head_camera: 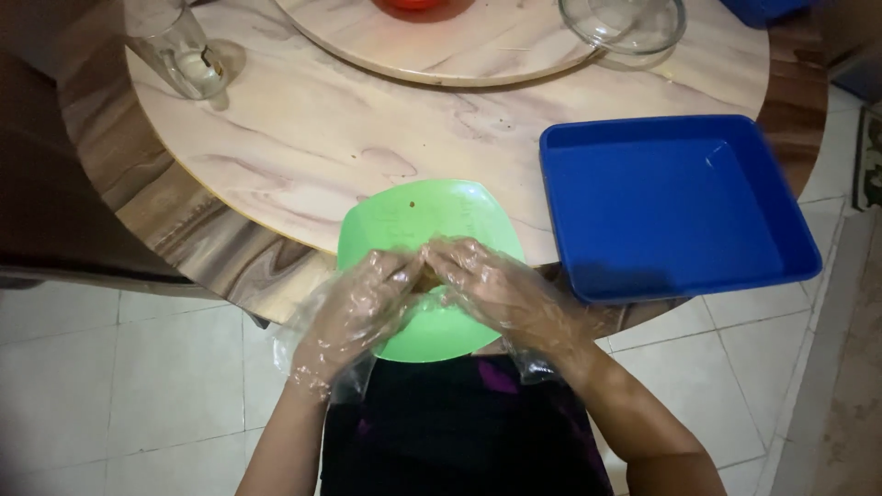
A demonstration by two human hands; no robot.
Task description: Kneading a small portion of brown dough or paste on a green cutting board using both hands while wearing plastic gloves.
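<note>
So I'm holding both hands over the green plate [404, 216], which is sitting at the near edge of the round marble-look table [303, 138] and hanging partly off it toward my lap. My left hand [354, 312] and right hand [496, 289] are both in loose clear plastic gloves, fingertips meeting in the middle and pinching a small brownish lump [425, 278] between them. It's mostly hidden by my fingers, so I can't tell what exactly it is. Biggest worry, I'm guessing: that plate is overhanging the rim, so if I'm pressing down on the near side it could tip and slide off onto the tiled floor [119, 386]. The gloves are also baggy and bunching at my wrists, so they might slip or snag on the lump and I'd be losing my grip on it. The blue square tray [675, 207] at about 2 o'clock from the plate is poking past the table edge too, so an elbow bump could send it over. As for packaging or signs, nothing with a label is showing. There's just a clear glass jar [184, 50] at 10 o'clock, a clear glass bowl [625, 23] at 1 o'clock on the turntable [459, 46], and something red [413, 5] at 12, cut off by the frame.
</note>
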